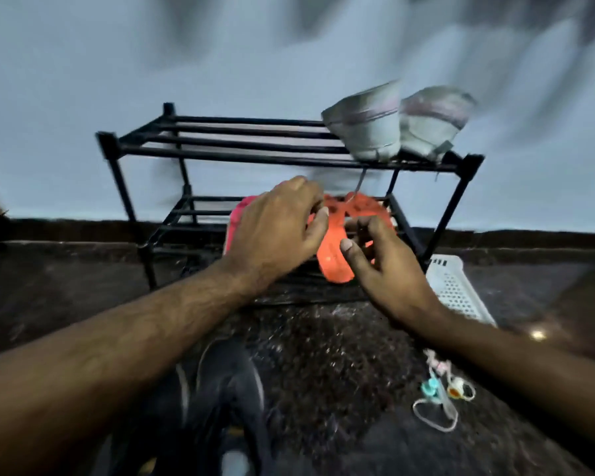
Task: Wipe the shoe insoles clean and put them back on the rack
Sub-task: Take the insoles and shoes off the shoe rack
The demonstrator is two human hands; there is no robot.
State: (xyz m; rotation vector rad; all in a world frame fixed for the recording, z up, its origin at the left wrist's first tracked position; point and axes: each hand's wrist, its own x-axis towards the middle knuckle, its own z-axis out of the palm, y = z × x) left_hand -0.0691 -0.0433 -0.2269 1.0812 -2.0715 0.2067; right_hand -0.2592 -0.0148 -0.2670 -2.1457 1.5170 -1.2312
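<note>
The orange insole [334, 262] lies on the lower shelf of the black rack [255, 156], just beyond both hands. The left hand [275, 228] hovers over it, fingers [320, 218] loosely spread, gripping nothing. The right hand [382, 259] has fingers curled near its edge; contact is too blurred to tell. Grey shoes [395, 121] sit above; a white basket [457, 286] lies right of the fingers.

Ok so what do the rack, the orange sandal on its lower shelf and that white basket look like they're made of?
Rack: black bars with block-shaped corner joints, likely metal tubes with plastic connectors; blur leaves it open.
Orange sandal: smooth, slightly glossy, looks like moulded rubber or plastic.
White basket: rigid plastic, by its regular perforated grid.
</note>
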